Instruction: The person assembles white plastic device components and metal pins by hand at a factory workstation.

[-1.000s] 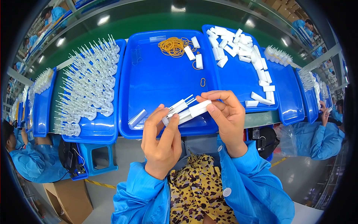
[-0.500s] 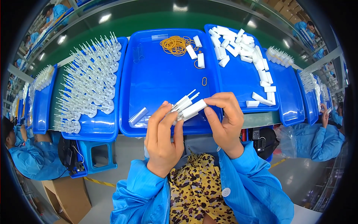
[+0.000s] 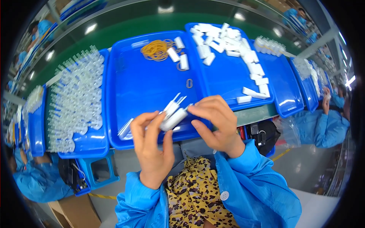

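Observation:
My left hand (image 3: 152, 152) grips a white rectangular block (image 3: 176, 119) together with a white part whose thin prongs (image 3: 179, 99) point up and away. Blur hides how the two are joined. Beside the block's right end is my right hand (image 3: 217, 123), index fingertip at or near that end and thumb held apart. Both hands are over the near edge of the middle blue tray (image 3: 148, 91). Lying in that tray are a heap of yellow-brown rubber bands (image 3: 155, 51), a loose band (image 3: 189, 83), several white blocks (image 3: 173, 54) and a clear plastic piece (image 3: 124, 128) left of my left hand.
On the left, a blue tray (image 3: 89, 146) bears rows of clear-white pronged parts (image 3: 78, 100). The right tray (image 3: 224, 81) holds many white blocks (image 3: 232, 41). Farther right are another tray (image 3: 288, 102) and a person's blue sleeve (image 3: 323, 129). A blue stool (image 3: 110, 167) stands below left.
The view has turned, shifting the trays. My right thumb has come away from the white block's end, opening a gap to the index finger. The left hand keeps its grip.

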`<state>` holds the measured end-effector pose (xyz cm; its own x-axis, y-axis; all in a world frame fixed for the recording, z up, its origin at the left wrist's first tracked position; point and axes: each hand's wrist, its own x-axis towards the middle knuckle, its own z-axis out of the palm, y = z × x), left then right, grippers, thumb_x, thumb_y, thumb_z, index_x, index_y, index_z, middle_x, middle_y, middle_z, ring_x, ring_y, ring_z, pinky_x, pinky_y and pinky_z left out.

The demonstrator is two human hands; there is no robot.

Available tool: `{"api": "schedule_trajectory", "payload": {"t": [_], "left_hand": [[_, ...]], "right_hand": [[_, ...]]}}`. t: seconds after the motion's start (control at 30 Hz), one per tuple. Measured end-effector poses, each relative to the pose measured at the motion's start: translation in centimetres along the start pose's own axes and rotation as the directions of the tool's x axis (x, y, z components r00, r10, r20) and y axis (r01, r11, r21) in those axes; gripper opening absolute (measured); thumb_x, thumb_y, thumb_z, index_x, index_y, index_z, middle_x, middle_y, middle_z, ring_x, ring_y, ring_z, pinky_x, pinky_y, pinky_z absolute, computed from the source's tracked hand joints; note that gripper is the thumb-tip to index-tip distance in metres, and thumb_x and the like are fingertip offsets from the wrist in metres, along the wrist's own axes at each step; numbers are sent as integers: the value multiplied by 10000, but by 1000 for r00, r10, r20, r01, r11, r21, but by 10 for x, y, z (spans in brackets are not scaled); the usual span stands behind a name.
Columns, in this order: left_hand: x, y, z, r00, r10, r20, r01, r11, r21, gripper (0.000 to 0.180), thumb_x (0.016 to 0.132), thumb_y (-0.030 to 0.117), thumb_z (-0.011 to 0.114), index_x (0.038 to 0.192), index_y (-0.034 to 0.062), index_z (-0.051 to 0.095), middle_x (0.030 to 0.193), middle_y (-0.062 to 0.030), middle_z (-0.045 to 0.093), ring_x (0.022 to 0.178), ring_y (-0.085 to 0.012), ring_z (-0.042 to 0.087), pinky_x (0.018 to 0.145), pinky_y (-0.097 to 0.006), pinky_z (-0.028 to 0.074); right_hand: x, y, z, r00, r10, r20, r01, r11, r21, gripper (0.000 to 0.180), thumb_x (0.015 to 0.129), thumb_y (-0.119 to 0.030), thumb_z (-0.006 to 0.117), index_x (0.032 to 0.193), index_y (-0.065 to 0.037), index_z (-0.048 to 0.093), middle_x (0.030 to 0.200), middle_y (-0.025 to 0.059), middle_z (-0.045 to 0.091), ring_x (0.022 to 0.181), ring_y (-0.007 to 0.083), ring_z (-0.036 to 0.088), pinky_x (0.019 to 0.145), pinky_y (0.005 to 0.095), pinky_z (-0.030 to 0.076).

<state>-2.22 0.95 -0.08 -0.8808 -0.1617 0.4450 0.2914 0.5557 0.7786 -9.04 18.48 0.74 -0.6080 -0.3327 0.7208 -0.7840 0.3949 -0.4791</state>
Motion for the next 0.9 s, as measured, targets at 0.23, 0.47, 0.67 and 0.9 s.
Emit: {"api": "schedule_trajectory", "payload": {"t": [0.23,0.47,0.67,0.9], "left_hand": [[2,-3,-7,993,-118,25,120,963,-239,376,775,-111,611,1122,5,526,1242,-153,404,1110,-256,537,856,-337,563],[14,-3,-9,959,-265,105,281,820,-498,127,887,-24,558,1002,-15,610,1079,-135,575,1035,-178,546,870,-306,444],[19,-2,-8,975,-165,146,216,850,-480,109,870,-59,579,966,-29,621,1095,-130,561,1052,-196,563,826,-293,527],[18,-4,2,995,-102,-20,88,934,-345,75,877,-35,587,941,-32,625,1076,-141,571,960,-204,618,745,-282,566]], "right_hand": [[-6,67,-101,872,485,66,-452,849,-273,320,712,5,682,1015,-98,697,860,99,623,804,248,612,699,347,499],[-5,88,-90,825,551,123,-404,729,-553,170,728,-73,706,897,-68,722,846,79,632,684,204,590,615,331,476],[1,68,-87,869,475,140,-432,865,-257,142,778,-103,706,895,-22,714,890,99,623,709,222,624,597,303,486],[0,64,-94,743,503,442,-458,863,-213,105,764,-56,687,828,22,658,955,113,577,693,188,558,594,287,455]]}}
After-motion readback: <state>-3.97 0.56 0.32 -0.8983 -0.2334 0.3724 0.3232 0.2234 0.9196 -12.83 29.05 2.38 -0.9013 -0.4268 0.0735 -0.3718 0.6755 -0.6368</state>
